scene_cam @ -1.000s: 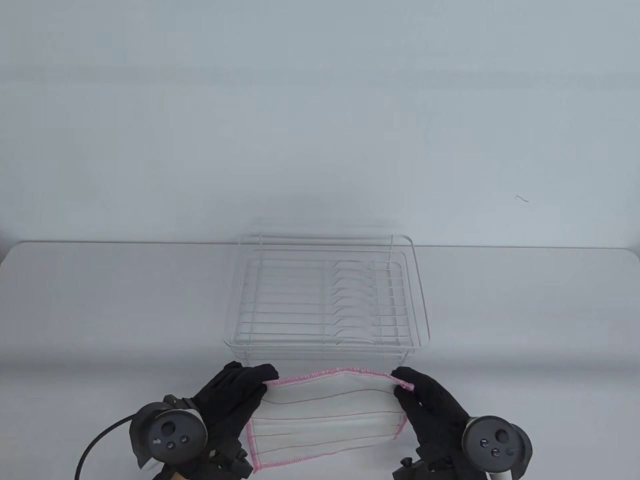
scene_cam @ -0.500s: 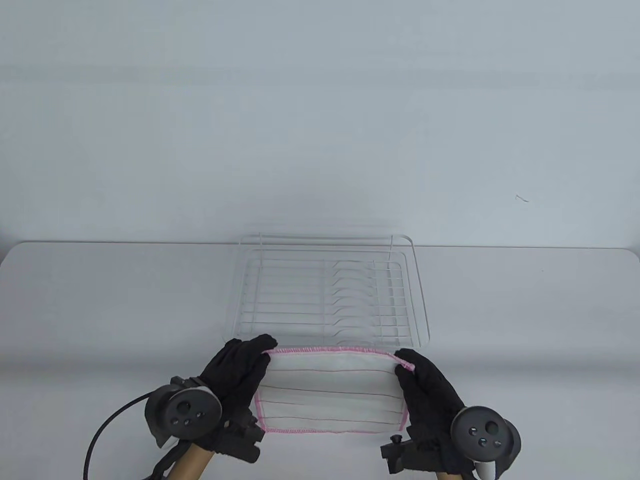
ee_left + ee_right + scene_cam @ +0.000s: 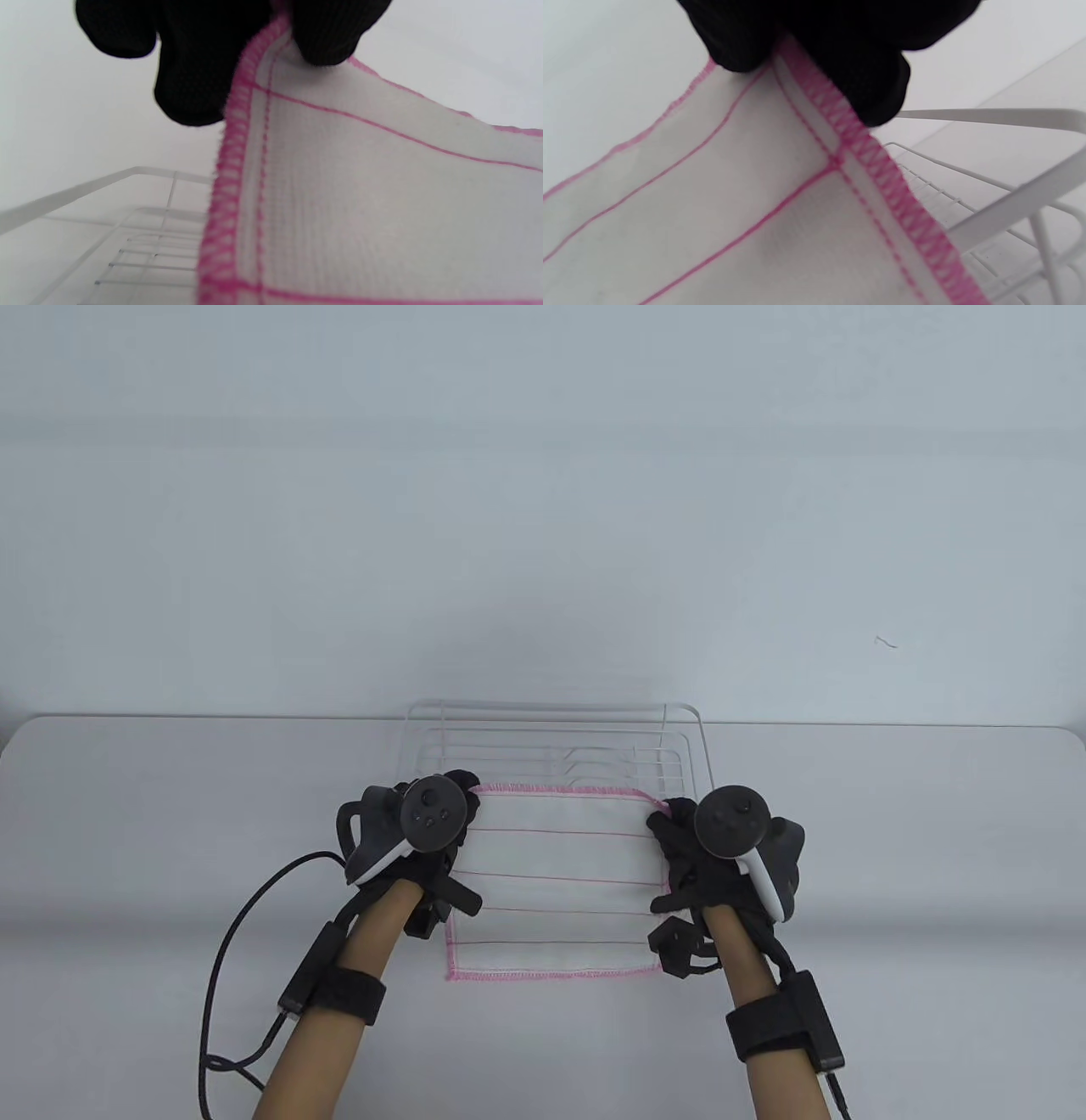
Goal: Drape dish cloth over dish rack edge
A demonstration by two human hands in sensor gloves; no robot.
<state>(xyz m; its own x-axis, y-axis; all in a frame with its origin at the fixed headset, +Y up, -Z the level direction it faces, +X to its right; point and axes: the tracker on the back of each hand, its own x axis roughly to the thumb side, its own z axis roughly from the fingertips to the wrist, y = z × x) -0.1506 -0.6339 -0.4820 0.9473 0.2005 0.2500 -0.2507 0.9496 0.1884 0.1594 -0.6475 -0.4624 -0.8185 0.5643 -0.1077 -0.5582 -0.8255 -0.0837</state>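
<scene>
The white dish cloth [image 3: 551, 882] with pink edging and thin pink stripes is held spread out above the front half of the white wire dish rack [image 3: 560, 729]. My left hand [image 3: 465, 791] pinches its far left corner and my right hand [image 3: 660, 814] pinches its far right corner. The cloth's near edge hangs in front of the rack. In the left wrist view my left hand [image 3: 271, 25] grips the hem of the cloth [image 3: 360, 190], with the rack [image 3: 140, 237] below. In the right wrist view my right hand [image 3: 789, 46] pinches the cloth [image 3: 734, 212] beside the rack's rim [image 3: 1009, 114].
The rack stands on a white table [image 3: 127, 814] near its far edge, against a pale wall. A black cable [image 3: 229, 933] trails from my left wrist across the table at the front left.
Both hands have lifted the cloth off the table and carried it away from me, over the rack's front edge. The cloth now hangs stretched between them and hides the rack's front half.
</scene>
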